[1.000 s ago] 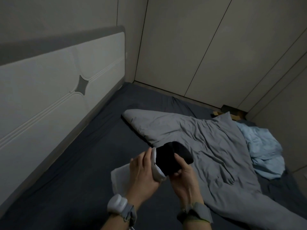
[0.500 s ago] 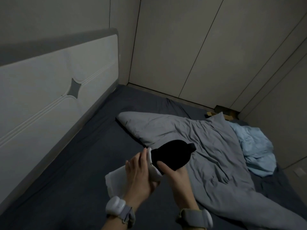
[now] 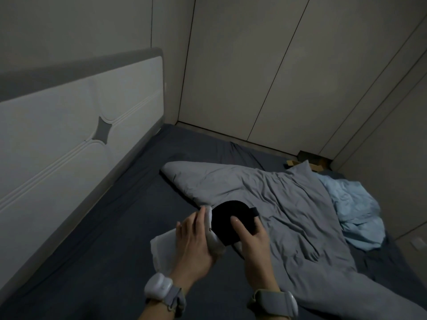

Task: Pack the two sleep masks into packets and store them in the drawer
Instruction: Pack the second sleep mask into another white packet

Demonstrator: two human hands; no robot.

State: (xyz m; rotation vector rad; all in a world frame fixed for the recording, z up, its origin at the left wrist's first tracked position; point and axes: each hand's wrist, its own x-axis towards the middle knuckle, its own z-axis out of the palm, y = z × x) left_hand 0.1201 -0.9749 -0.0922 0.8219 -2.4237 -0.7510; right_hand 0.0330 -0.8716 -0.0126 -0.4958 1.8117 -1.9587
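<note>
The left hand (image 3: 194, 243) grips the mouth of one white packet (image 3: 164, 248), fingers curled over its edge. The right hand (image 3: 251, 239) pinches one black mask (image 3: 227, 215): the thumb lies flat on top, and the other fingers are hidden beneath it. The mask sits at the packet's mouth, at 12 o'clock from the hands. Its lower end is hidden behind the left fingers and the packet's lip, so how far it is inside cannot be told. A short strap tab (image 3: 254, 212) sticks out at its 3 o'clock side. The packet's closed end trails toward 8 o'clock, partly covered by the left hand.

Each wrist carries one band: a white unit (image 3: 158, 286) on the left and a grey one (image 3: 275, 301) on the right. Both forearms are cut off by the bottom edge.

The hands are above a dark bed (image 3: 104, 239). One rumpled grey duvet (image 3: 277, 199) spreads from 12 to 4 o'clock and runs out of the lower right corner. One pale blue blanket (image 3: 353, 211) lies bunched at 2 o'clock, partly under the duvet. One white padded headboard (image 3: 69, 139) runs along at 10 o'clock, cut off at the left. At 1 o'clock, in the far corner behind the duvet's tip, are a few small boxes (image 3: 309, 158), too dim to count. Plain panelled walls (image 3: 254, 77) close the room.
</note>
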